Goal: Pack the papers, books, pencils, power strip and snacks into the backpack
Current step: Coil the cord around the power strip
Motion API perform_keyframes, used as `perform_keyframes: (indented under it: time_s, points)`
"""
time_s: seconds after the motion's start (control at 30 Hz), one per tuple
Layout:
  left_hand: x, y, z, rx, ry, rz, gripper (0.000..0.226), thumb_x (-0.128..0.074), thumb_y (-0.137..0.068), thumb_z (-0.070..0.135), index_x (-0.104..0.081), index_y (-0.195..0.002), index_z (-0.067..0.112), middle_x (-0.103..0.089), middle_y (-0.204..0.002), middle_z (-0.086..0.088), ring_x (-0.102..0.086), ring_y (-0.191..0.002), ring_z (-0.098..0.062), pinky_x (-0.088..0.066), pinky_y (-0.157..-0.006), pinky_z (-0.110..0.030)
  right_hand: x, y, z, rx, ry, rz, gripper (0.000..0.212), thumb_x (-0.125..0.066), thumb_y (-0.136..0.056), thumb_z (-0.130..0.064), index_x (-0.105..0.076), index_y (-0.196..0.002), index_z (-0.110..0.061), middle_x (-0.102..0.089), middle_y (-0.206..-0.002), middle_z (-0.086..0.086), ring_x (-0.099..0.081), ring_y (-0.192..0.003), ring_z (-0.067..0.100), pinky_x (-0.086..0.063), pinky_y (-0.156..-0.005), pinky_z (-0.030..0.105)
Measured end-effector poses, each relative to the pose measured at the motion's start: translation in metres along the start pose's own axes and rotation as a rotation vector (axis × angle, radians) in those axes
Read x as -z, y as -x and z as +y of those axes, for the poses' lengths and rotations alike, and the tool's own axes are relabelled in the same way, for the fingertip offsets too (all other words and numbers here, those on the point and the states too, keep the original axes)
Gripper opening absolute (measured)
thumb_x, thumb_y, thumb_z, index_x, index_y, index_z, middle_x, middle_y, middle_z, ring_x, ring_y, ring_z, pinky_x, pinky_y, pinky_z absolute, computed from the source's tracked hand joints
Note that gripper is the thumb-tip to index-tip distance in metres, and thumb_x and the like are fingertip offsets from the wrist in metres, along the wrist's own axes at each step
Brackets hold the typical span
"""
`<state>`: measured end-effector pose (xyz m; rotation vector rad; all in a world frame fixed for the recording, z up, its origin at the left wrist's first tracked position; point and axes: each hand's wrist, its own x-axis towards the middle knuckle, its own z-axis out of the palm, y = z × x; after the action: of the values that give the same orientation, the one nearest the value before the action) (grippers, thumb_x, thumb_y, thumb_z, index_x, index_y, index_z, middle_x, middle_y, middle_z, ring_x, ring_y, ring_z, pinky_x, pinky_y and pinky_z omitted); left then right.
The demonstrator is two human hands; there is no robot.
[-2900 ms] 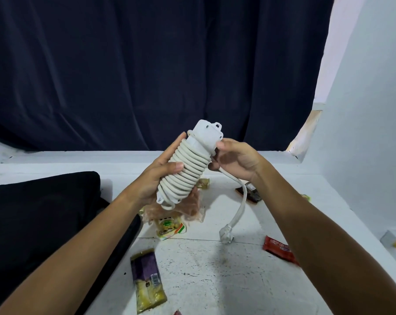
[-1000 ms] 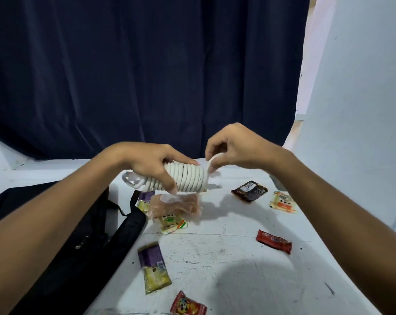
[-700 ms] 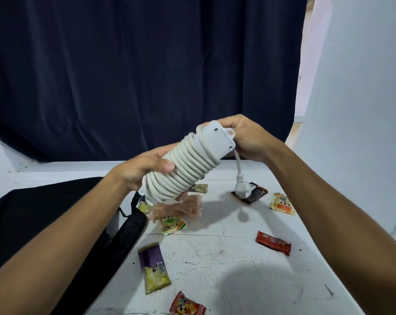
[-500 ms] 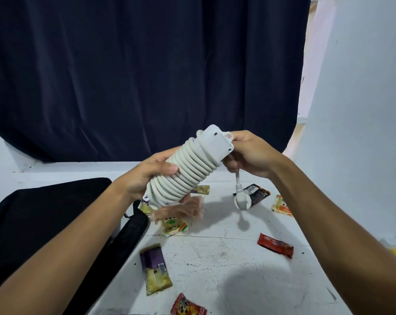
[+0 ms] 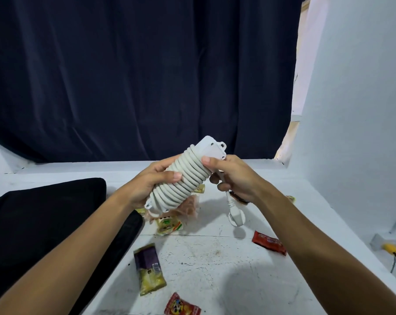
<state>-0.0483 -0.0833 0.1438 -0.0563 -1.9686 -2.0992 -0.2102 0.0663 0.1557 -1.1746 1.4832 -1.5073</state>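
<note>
I hold a white power strip [image 5: 187, 176] above the table, tilted, with its cord coiled tightly around the body. My left hand [image 5: 155, 178] grips the coiled lower part. My right hand [image 5: 231, 178] holds the upper end and the loose cord; the white plug [image 5: 236, 218] dangles below it. The black backpack [image 5: 44, 219] lies on the table at the left. Snack packets lie scattered: a purple-and-yellow one [image 5: 149, 269], a red bar [image 5: 269, 243], a red packet [image 5: 182, 306] at the front edge, and a yellow-green one [image 5: 168, 226] under the strip.
The white table [image 5: 215, 258] is backed by a dark curtain [image 5: 147, 76]; a white wall [image 5: 356, 110] stands at the right. A clear pinkish snack bag [image 5: 189, 205] lies beneath the strip. A yellow object with a cable [image 5: 389, 248] sits beyond the table's right edge.
The strip stays gripped in both hands and has dropped slightly. My right thumb now presses on the coils, and the plug hangs lower and further right.
</note>
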Motion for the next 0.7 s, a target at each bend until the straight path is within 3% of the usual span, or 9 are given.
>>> perform_keyframes:
  time_s: [0.17,0.23,0.3,0.37,0.43,0.53,0.63,0.7]
  points:
    - [-0.003,-0.004,-0.011,0.031,0.002,0.153,0.063,-0.075,-0.071,0.026,-0.059,-0.132,0.018,-0.067,-0.107,-0.018,-0.068,-0.083,-0.028,-0.059,-0.065,-0.037,-0.011,-0.005,0.007,0.006,0.179,0.28,0.049,-0.064,-0.082,-0.056,-0.056,-0.073,-0.008,-0.047,-0.07,0.01,-0.037,-0.053,0.015,-0.027,-0.042,0.022]
    - [-0.001,-0.006,-0.015,0.04,-0.016,0.201,0.061,-0.077,-0.07,0.028,-0.062,-0.129,0.022,-0.068,-0.107,-0.017,-0.068,-0.085,-0.029,-0.06,-0.068,-0.04,-0.012,-0.005,0.005,-0.02,0.303,0.261,0.053,-0.056,-0.086,-0.06,-0.054,-0.074,-0.009,-0.049,-0.065,0.014,-0.043,-0.049,0.018,-0.033,-0.04,0.022]
    - [0.003,-0.008,-0.017,0.045,-0.084,0.212,0.068,-0.085,-0.063,0.036,-0.064,-0.127,0.027,-0.069,-0.111,-0.015,-0.068,-0.09,-0.029,-0.059,-0.073,-0.042,-0.008,-0.002,0.001,-0.122,0.402,0.162,0.052,-0.049,-0.09,-0.06,-0.06,-0.09,-0.009,-0.053,-0.065,0.016,-0.054,-0.048,0.021,-0.043,-0.041,0.022]
    - [0.007,-0.01,-0.021,0.069,-0.148,0.225,0.073,-0.088,-0.058,0.042,-0.064,-0.126,0.032,-0.07,-0.114,-0.011,-0.068,-0.095,-0.028,-0.057,-0.078,-0.043,-0.004,0.0,0.001,-0.224,0.337,0.121,0.039,-0.051,-0.095,-0.046,-0.058,-0.109,-0.01,-0.054,-0.07,0.016,-0.058,-0.049,0.022,-0.049,-0.044,0.025]
    - [0.009,-0.011,-0.026,0.089,-0.15,0.266,0.068,-0.085,-0.06,0.036,-0.065,-0.125,0.031,-0.071,-0.115,-0.01,-0.069,-0.096,-0.027,-0.057,-0.079,-0.044,-0.002,-0.001,0.004,-0.283,0.125,0.157,0.025,-0.057,-0.096,-0.018,-0.047,-0.117,-0.008,-0.054,-0.07,0.017,-0.057,-0.051,0.024,-0.051,-0.049,0.03]
    - [0.006,-0.011,-0.034,0.117,-0.118,0.335,0.057,-0.076,-0.071,0.026,-0.063,-0.126,0.024,-0.072,-0.108,-0.01,-0.069,-0.088,-0.026,-0.058,-0.07,-0.038,-0.004,0.001,0.011,-0.288,-0.165,0.218,0.032,-0.052,-0.091,0.007,-0.04,-0.118,-0.006,-0.06,-0.073,0.021,-0.065,-0.061,0.03,-0.057,-0.06,0.042]
    - [-0.003,-0.009,-0.045,0.14,0.001,0.38,0.05,-0.07,-0.076,0.024,-0.062,-0.125,0.015,-0.07,-0.105,-0.016,-0.068,-0.082,-0.027,-0.057,-0.062,-0.035,-0.014,0.004,0.022,-0.274,-0.228,0.293,0.043,-0.056,-0.086,0.009,-0.039,-0.122,-0.008,-0.067,-0.086,0.023,-0.071,-0.079,0.034,-0.057,-0.082,0.049]
    - [-0.011,-0.007,-0.053,0.146,0.099,0.392,0.05,-0.068,-0.079,0.025,-0.059,-0.125,0.009,-0.066,-0.1,-0.022,-0.065,-0.076,-0.032,-0.057,-0.059,-0.037,-0.025,0.008,0.031,-0.254,-0.094,0.363,0.052,-0.066,-0.08,-0.004,-0.041,-0.126,-0.009,-0.069,-0.096,0.019,-0.069,-0.094,0.03,-0.052,-0.092,0.048]
